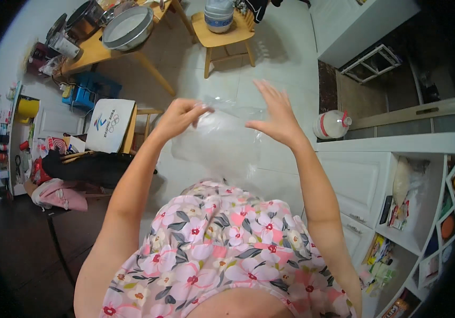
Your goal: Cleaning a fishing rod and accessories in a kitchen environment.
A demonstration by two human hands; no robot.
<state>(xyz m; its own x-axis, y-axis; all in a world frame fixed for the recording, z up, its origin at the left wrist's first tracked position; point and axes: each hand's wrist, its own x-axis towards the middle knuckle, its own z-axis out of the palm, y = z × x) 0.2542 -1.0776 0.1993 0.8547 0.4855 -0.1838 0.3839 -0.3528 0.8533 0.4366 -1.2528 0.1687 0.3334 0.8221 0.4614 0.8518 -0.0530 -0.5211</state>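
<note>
A clear plastic bag (pixel 217 141) hangs in front of my body above the tiled floor. My left hand (pixel 183 116) pinches its upper left part, with the thumb and fingers closed on the thin film. On the other side, my right hand (pixel 277 117) has its fingers extended and its thumb spread away from them. The bag's right edge lies close to that palm; whether they touch is hard to see. Through the see-through film the pale floor shows, and I make out nothing inside the bag.
A wooden table (pixel 92 49) bears a metal basin (pixel 128 30) and pots. A wooden chair (pixel 223 30) holds a large water bottle (pixel 218 16). Another large plastic jug (pixel 329 124) stands by white cabinets (pixel 354 179). At left is a chair with a white cushion (pixel 110 125).
</note>
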